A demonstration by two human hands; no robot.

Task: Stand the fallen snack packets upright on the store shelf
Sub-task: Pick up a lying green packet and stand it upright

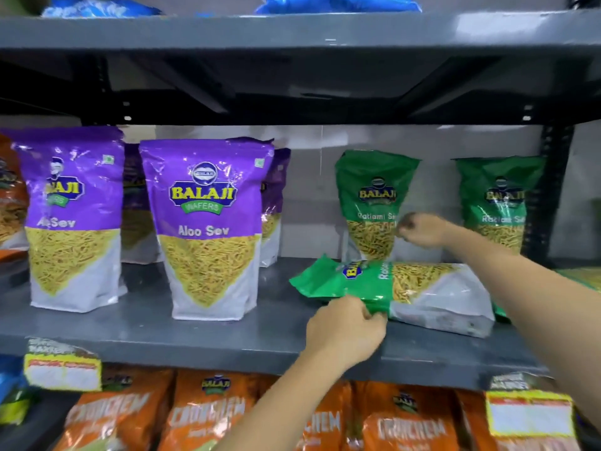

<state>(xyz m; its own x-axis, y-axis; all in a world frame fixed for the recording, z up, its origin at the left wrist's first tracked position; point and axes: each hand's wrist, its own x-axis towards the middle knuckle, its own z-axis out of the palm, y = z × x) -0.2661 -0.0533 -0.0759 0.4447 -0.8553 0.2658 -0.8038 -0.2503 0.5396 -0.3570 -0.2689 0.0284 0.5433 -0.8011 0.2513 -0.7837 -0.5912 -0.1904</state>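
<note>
A green Ratlami Sev packet [419,288] lies flat on its side on the grey middle shelf [195,340], its top pointing left. My left hand [344,330] pinches the packet's near lower edge. My right hand [422,229] is farther back, fingers curled against the right edge of an upright green packet [370,196]. Another green packet [500,203] stands at the right. Two purple Aloo Sev packets [208,229] [71,219] stand upright to the left, with more purple ones behind them.
The shelf above [292,30] holds blue bags. Orange Crunchem packets [409,424] fill the shelf below, with yellow price tags [530,415] on the shelf lip. A dark upright post [553,190] stands at the right. A green packet edge [582,275] shows far right.
</note>
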